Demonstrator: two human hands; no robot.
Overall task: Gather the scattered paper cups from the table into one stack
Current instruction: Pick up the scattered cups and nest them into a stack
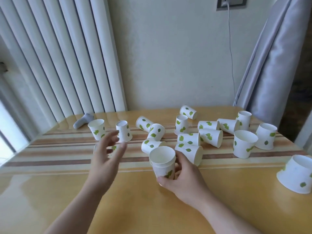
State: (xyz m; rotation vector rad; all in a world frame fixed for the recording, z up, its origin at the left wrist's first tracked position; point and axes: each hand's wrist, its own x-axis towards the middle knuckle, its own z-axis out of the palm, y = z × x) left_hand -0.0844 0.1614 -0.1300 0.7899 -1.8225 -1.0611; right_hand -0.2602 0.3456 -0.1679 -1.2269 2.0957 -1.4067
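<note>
The right hand (181, 179) is clasped around the lower wall of a short stack of cups (163, 163), thumb at the near base and fingers wrapped behind; a second rim visible just under the top rim indicates at least two cups nested, mouth up, at the centre of the table (67, 196). The left hand (105, 157) is spread and holds nothing, fingers extended toward 11 o'clock. Directly beyond its fingertips stands an inverted cup (123, 131), and a partly hidden cup (113, 147) lies under the palm; which of the two is the target cannot be determined. An upright cup (97, 129) stands further toward 10 o'clock. A dense cluster of tipped cups (190, 139) lies from 12 to 2 o'clock of the stack, several touching one another, with one lying just beside the right hand's fingers. Upright and inverted cups stand toward 3 o'clock, and one large inverted cup (296, 174) sits near the right edge. A grey sock (82, 120) lies at the far left corner. Assessment: the task is at an early stage, with most cups loose. Risks: the open fingers may knock over the light inverted cup; inverted cups need turning before nesting; a hard squeeze may deform the stack wall; tipped cups can roll on the glossy surface.
</note>
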